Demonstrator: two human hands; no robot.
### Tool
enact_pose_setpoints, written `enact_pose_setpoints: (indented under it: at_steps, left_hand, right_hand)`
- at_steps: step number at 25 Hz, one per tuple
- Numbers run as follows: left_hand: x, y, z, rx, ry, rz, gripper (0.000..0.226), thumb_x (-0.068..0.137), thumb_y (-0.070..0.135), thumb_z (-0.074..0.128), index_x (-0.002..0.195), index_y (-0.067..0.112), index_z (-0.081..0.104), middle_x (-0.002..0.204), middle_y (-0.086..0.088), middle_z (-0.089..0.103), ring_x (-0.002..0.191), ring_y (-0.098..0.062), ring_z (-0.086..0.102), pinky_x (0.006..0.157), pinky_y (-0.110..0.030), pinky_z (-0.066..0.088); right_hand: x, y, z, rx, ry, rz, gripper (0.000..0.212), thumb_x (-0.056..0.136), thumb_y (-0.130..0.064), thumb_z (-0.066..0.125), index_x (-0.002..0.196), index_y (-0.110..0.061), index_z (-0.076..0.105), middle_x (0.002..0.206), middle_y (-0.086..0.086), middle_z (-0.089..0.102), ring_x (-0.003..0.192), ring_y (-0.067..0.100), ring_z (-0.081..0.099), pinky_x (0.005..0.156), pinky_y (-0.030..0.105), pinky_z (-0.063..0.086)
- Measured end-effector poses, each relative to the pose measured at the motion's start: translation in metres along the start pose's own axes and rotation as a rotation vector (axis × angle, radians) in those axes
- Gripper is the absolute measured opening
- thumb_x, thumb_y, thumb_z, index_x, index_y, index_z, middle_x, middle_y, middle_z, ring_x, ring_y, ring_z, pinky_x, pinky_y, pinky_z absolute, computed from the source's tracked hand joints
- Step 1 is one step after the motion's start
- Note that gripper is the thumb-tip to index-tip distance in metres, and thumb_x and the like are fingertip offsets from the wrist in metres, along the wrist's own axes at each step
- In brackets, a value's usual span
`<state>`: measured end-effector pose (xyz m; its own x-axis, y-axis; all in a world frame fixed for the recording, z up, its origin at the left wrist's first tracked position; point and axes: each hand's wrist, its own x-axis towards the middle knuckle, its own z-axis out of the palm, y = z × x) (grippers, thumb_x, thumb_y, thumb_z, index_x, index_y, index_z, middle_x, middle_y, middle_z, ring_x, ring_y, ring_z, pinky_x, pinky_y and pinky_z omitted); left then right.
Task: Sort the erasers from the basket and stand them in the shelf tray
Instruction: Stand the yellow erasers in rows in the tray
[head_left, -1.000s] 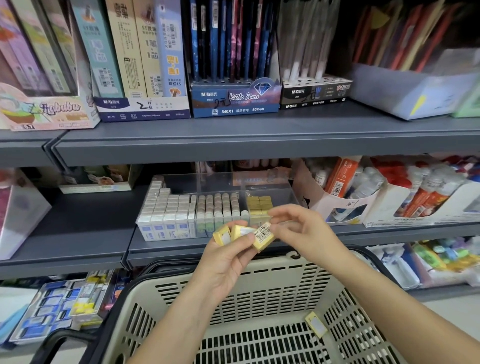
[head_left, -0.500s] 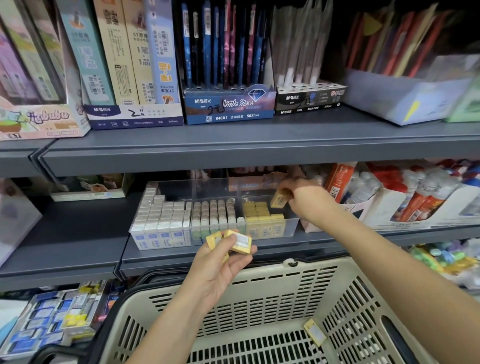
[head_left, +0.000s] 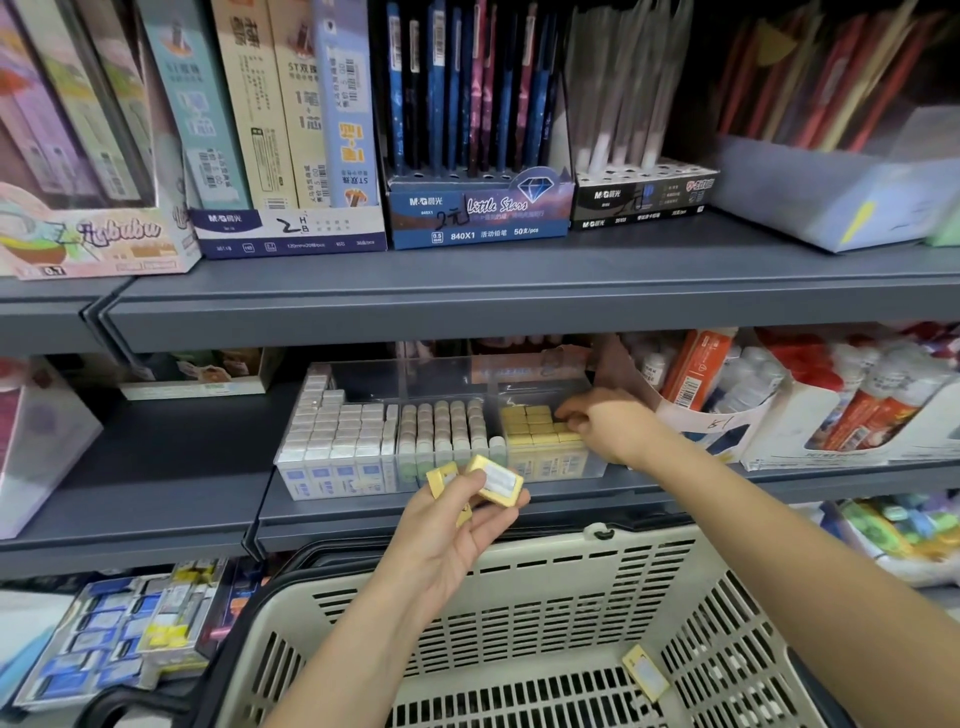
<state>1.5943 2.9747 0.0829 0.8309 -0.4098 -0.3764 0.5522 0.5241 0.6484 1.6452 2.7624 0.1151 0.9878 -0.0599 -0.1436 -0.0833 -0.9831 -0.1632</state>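
Carefully does it: the right hand (head_left: 602, 423) reaches into the right-hand compartment of the clear shelf tray (head_left: 441, 366). Its fingers curl down onto the standing yellow erasers (head_left: 530, 423), though I cannot tell whether they pinch one; any piece is best set upright, flush against its neighbours, then released straight upward so the row stays standing. The left hand (head_left: 457, 530) pinches spare erasers (head_left: 498, 486) between thumb and fingertips above the basket (head_left: 519, 561), where one loose eraser (head_left: 645, 673) lies. Room is tight, with the upper shelf lip (head_left: 519, 322) overhead and a cardboard box (head_left: 696, 421) just right, so the front looks like the open way out.
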Motion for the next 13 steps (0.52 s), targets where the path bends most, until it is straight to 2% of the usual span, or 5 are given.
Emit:
enact_pose_setpoints:
  at_steps: [3,5,8,10,13]
  left_hand:
    - [0.0,-0.001,0.0,0.0,0.017,0.027,0.015,0.087,0.011,0.06,0.101,0.004,0.061,0.089,-0.014,0.073,0.088,-0.028,0.07,0.063,-0.029,0.058]
    - [0.0,-0.001,0.0,0.031,0.034,0.05,0.015,0.084,0.015,0.063,0.098,0.01,0.064,0.08,-0.005,0.073,0.079,-0.018,0.07,0.059,-0.027,0.057]
    - [-0.002,-0.003,0.002,0.148,-0.003,0.079,0.021,0.081,0.022,0.063,0.101,0.015,0.063,0.076,0.0,0.069,0.066,-0.009,0.06,0.048,-0.019,0.047]
    - [-0.004,-0.005,0.004,0.196,-0.051,0.091,0.029,0.079,0.021,0.062,0.107,0.013,0.062,0.076,0.0,0.067,0.062,-0.007,0.059,0.046,-0.018,0.046]
    - [-0.006,-0.005,0.005,0.166,-0.089,0.095,0.03,0.079,0.025,0.061,0.106,0.012,0.066,0.088,-0.007,0.072,0.074,-0.013,0.068,0.054,-0.02,0.054]
  right_hand:
    - [-0.019,-0.01,-0.002,0.121,0.235,-0.034,0.025,0.094,-0.029,0.048,0.111,-0.026,0.066,0.116,0.0,0.066,0.105,0.022,0.058,0.094,0.033,0.045]
    - [-0.039,-0.022,0.0,0.363,0.288,-0.109,0.022,0.091,-0.038,0.052,0.09,-0.025,0.071,0.087,-0.007,0.071,0.08,0.01,0.063,0.079,0.027,0.049]
    - [-0.066,-0.038,0.006,0.683,0.069,-0.147,0.025,0.089,-0.044,0.051,0.075,-0.029,0.065,0.059,-0.006,0.066,0.048,0.004,0.057,0.057,0.02,0.046]
    - [-0.074,-0.041,0.011,0.887,-0.057,-0.134,0.017,0.088,-0.034,0.058,0.081,-0.022,0.067,0.06,0.0,0.068,0.044,0.008,0.057,0.051,0.018,0.046]
    - [-0.079,-0.038,0.01,1.119,-0.08,-0.119,0.005,0.085,-0.01,0.063,0.088,-0.012,0.067,0.066,0.009,0.069,0.05,0.012,0.063,0.052,0.018,0.05]
